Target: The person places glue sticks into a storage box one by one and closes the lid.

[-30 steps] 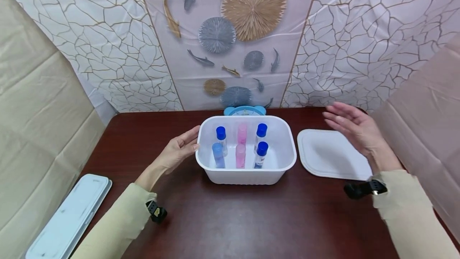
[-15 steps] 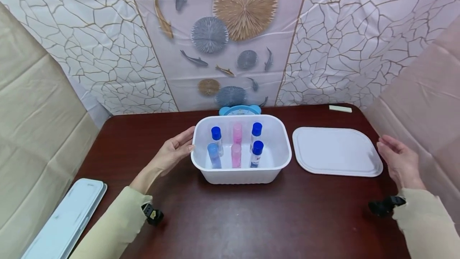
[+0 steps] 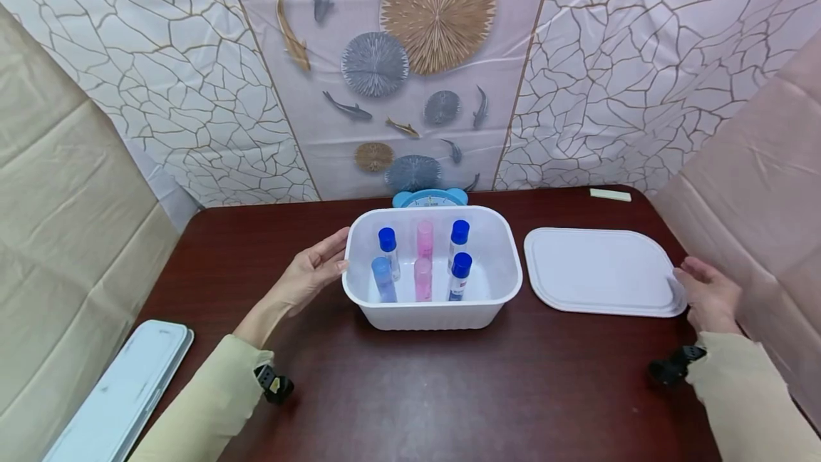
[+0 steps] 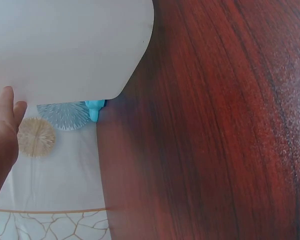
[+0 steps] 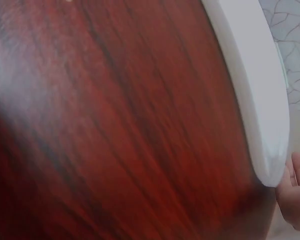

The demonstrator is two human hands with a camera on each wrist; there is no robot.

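Note:
A white plastic tub (image 3: 430, 316) stands mid-table and holds several small bottles, some with blue caps (image 3: 461, 265) and two pink ones (image 3: 422, 274). My left hand (image 3: 317, 268) rests with relaxed fingers against the tub's left wall; the left wrist view shows its fingers (image 4: 5, 125) beside the tub (image 4: 65, 45). The tub's flat white lid (image 3: 599, 269) lies on the table to the right. My right hand (image 3: 705, 294) touches the lid's right corner. In the right wrist view the hand (image 5: 296, 195) sits just beside the lid's corner (image 5: 250, 85), without a plain grip.
A blue alarm clock (image 3: 428, 197) stands right behind the tub. A pale blue flat tray (image 3: 122, 391) lies at the front left table edge, and a small pale block (image 3: 610, 194) at the back right. Cloth screens close in both sides of the dark wooden table (image 3: 449, 391).
My right hand dropped from above the lid to its right side and has now closed in to touch the lid's right corner. My left hand stayed on the tub.

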